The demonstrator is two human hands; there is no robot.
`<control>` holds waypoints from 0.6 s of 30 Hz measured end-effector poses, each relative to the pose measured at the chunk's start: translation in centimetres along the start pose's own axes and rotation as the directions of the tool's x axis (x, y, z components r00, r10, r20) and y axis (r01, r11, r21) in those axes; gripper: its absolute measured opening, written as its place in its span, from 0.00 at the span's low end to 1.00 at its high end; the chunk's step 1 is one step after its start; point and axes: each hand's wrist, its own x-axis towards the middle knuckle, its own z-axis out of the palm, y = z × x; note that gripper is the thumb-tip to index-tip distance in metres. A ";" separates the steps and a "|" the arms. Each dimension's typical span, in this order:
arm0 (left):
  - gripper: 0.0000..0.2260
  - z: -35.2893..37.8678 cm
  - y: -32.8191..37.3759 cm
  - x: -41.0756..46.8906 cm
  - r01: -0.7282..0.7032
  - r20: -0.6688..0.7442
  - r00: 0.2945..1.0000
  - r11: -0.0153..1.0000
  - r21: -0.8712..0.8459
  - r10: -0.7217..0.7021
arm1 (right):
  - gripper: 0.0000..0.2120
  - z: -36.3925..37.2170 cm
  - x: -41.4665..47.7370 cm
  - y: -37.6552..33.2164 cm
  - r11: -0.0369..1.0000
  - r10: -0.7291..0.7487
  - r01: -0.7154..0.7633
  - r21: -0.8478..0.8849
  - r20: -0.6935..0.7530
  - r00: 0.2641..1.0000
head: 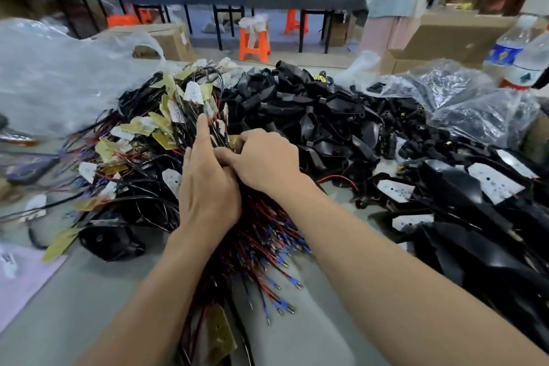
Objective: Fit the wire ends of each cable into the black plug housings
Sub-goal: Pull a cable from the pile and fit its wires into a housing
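Note:
A thick bundle of red and black cables (261,235) lies across the table middle, its blue-sleeved metal wire ends (279,303) fanned toward me. Small white and yellow boards (166,125) hang on the far ends of the cables. My left hand (205,187) grips the bundle from the left, index finger stretched up among the boards. My right hand (264,160) has its fingers curled into the same bundle, pinching wires beside a yellow board. A heap of black plug housings (312,116) lies just right of the hands.
Clear plastic bags (59,80) lie at the left, and bags of black parts (463,98) at the right. Water bottles (523,56) stand at the far right. Black housings with white boards (475,205) fill the right side. A person stands behind, by cardboard boxes.

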 end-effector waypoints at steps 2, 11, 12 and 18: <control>0.34 0.2 0.0 0.1 -0.013 -0.021 1.000 1.000 0.017 0.014 | 0.21 0.2 0.3 -0.4 0.998 -0.043 0.042 -0.052 -0.007 0.999; 0.27 0.3 -1.0 0.7 -0.194 0.134 0.980 0.884 0.425 0.150 | 0.12 -3.3 1.0 -0.4 0.966 0.141 -0.146 0.214 0.040 0.989; 0.25 0.4 -1.0 0.8 -0.201 0.139 0.978 0.869 0.452 0.154 | 0.14 -4.0 0.8 -0.3 0.950 0.154 -0.142 0.277 -0.020 0.988; 0.27 0.9 0.0 0.1 -0.157 0.106 0.987 0.858 0.489 0.120 | 0.14 -8.1 0.4 0.0 0.686 0.266 -0.069 0.724 -0.161 0.950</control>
